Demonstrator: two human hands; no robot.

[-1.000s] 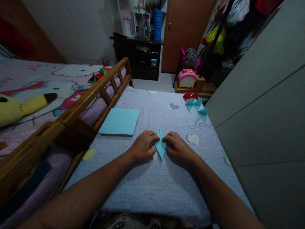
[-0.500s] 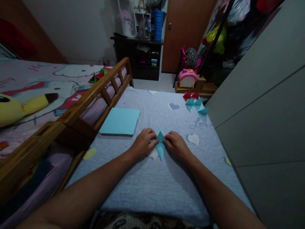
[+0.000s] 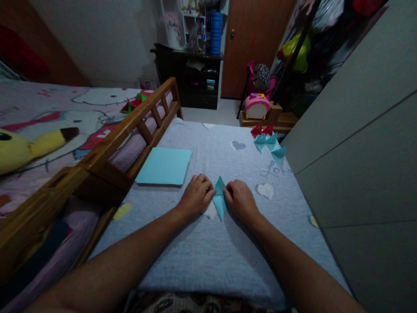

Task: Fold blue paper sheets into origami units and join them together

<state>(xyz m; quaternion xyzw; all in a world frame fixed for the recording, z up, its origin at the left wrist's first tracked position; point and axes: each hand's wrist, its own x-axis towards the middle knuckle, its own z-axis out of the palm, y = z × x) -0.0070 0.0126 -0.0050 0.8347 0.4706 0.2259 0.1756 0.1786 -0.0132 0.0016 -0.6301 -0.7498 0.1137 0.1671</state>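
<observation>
A piece of light-blue paper, folded into a narrow diamond with a crease across its middle, lies on the bed in front of me. My left hand pinches its left corner between thumb and curled fingers. At the right corner, my right hand grips the paper the same way. Up and to the left of my left hand rests a stack of light-blue paper sheets. Folded blue paper pieces and red ones stand in a group at the far right of the bed.
A wooden bed rail runs along the left, with another bed and a yellow plush toy beyond it. Grey cabinet panels border the right side. Past the far edge are a pink toy case and a dark cabinet.
The thumbs have drawn outward from the paper's middle to its side corners, so more of the crease shows. The paper stays in about the same spot.
</observation>
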